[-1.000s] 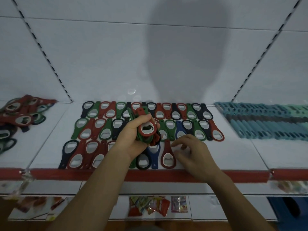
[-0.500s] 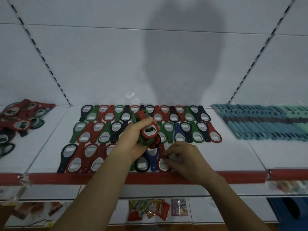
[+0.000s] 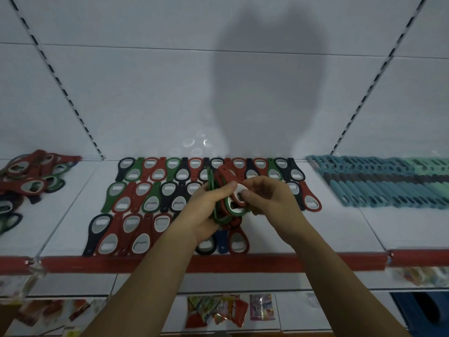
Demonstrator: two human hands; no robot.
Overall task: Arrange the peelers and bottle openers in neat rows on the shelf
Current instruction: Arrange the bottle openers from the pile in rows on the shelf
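Shelf, white, red front lip: holds three rows of bottle openers, red, green and black, laid flat with heads and handles alternating so they nest close. Back and middle rows run the full width of the bay; the front row stops under the hands, with bare shelf to its right, so that row appears to be the one being filled.

Left hand: closed around a stack of openers, held on edge above the middle row, likely as a supply to deal from.

Right hand: thumb and forefinger pinched on the top red opener of that stack, seemingly peeling it off for placing. How many remain in the stack cannot be told; the fingers cover most of it.

Loose pile of openers, left bay: unsorted, overlapping at odd angles, well apart from the rows.

Peelers, teal, right bay: already lined side by side, handles toward the front.

Packets, lower shelf: unrelated stock.
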